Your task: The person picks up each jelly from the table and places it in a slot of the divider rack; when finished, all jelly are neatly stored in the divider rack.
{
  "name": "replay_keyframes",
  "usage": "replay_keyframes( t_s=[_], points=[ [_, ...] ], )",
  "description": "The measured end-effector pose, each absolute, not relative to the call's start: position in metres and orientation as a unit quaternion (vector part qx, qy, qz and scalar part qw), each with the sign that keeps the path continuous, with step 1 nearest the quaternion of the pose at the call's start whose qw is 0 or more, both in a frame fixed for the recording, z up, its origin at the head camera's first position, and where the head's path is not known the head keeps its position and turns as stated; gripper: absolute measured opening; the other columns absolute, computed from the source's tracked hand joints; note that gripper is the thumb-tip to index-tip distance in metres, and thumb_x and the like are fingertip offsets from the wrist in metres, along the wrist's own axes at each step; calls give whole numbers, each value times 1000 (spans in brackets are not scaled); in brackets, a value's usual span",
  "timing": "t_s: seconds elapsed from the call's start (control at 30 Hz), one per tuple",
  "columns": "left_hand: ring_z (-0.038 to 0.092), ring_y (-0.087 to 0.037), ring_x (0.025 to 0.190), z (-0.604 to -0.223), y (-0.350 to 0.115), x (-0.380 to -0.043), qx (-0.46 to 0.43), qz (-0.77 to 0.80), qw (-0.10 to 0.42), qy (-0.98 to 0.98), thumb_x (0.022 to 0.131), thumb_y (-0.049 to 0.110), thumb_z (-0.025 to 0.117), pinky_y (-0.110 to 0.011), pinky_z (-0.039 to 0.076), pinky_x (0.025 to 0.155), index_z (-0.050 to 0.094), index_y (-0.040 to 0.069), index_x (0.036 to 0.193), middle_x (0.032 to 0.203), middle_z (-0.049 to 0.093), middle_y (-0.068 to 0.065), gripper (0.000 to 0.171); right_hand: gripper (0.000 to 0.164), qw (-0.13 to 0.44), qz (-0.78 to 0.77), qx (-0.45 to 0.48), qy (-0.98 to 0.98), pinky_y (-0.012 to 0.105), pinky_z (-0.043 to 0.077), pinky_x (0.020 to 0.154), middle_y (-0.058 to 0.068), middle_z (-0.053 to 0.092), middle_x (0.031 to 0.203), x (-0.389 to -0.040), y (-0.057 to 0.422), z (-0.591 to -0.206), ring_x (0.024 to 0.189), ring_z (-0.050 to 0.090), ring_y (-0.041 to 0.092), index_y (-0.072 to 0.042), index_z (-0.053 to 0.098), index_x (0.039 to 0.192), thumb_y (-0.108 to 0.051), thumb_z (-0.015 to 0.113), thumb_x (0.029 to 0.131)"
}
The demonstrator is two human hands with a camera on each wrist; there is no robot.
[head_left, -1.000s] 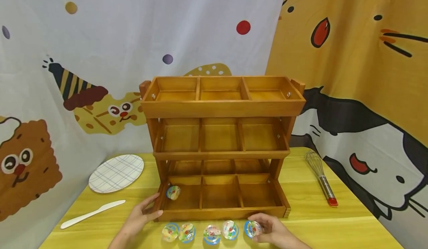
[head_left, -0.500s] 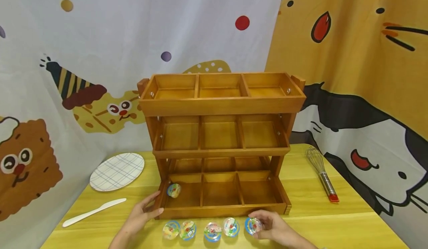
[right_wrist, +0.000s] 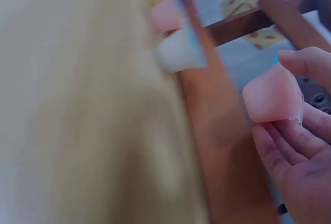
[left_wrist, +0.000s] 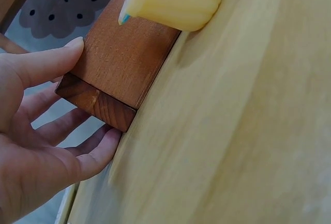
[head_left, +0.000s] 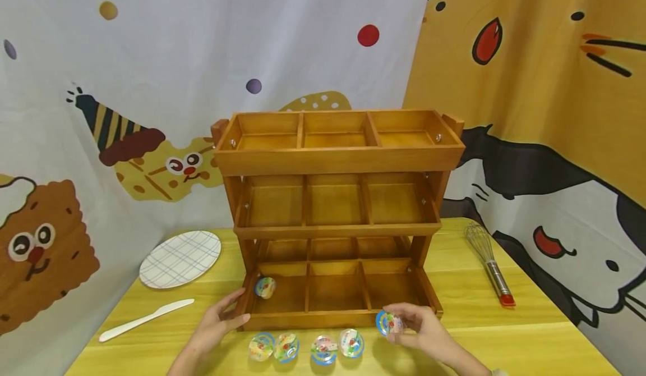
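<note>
My right hand [head_left: 423,331] pinches a jelly cup [head_left: 390,323] between thumb and fingers, just in front of the rack's right end. In the right wrist view that jelly cup [right_wrist: 271,95] has a pink body and hangs above the table. My left hand [head_left: 214,321] grips the lower left corner of a three-tier wooden rack [head_left: 335,160], thumb on the front board and fingers at its end [left_wrist: 98,100]. Several jelly cups [head_left: 324,350] stand in a row before the rack. Another jelly cup [head_left: 265,288] lies in the bottom tier's left compartment.
On the left of the yellow wood-grain table [head_left: 530,342] lie a checked oval plate [head_left: 180,259] and a white knife [head_left: 146,320]. A whisk [head_left: 489,264] with a red end lies right of the rack. Cartoon-printed curtains [head_left: 303,39] hang behind.
My right hand has lifted the rightmost jelly cup off the table and moved it slightly up toward the rack. The left hand stays at the rack's corner.
</note>
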State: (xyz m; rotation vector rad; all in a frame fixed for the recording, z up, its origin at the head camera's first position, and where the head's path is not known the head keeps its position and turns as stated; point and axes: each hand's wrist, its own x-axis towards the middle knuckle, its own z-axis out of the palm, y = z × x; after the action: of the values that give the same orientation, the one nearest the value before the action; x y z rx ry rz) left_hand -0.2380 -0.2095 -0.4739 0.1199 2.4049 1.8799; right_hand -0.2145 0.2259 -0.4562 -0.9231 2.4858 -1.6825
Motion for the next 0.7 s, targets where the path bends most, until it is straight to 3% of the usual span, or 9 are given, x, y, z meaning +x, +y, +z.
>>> replay_keyframes(
  t_s=[0.37,0.57,0.7],
  points=[
    [33,-53,118,-475,-215,-237,34,608,42,792,80,16,63,-56,44,85,33,8,135,142,22,-27,63,51,30,-519,-258,814,22,52,68,15,64,101,-264,163,-395,81,61,10,-3,54,118,-22,71,75],
    [31,-53,120,-469,-213,-236,31,611,54,790,80,17,63,-55,43,87,31,8,137,143,19,-27,65,50,41,-498,-256,828,23,51,70,10,66,100,-292,107,-393,89,60,16,-5,58,114,-23,74,71],
    [31,-52,121,-470,-209,-236,28,614,58,786,80,17,64,-53,44,88,31,8,136,143,20,-27,66,50,46,-469,-244,847,21,50,67,9,66,97,-299,73,-405,84,60,13,-6,61,112,-24,76,68]
  ],
)
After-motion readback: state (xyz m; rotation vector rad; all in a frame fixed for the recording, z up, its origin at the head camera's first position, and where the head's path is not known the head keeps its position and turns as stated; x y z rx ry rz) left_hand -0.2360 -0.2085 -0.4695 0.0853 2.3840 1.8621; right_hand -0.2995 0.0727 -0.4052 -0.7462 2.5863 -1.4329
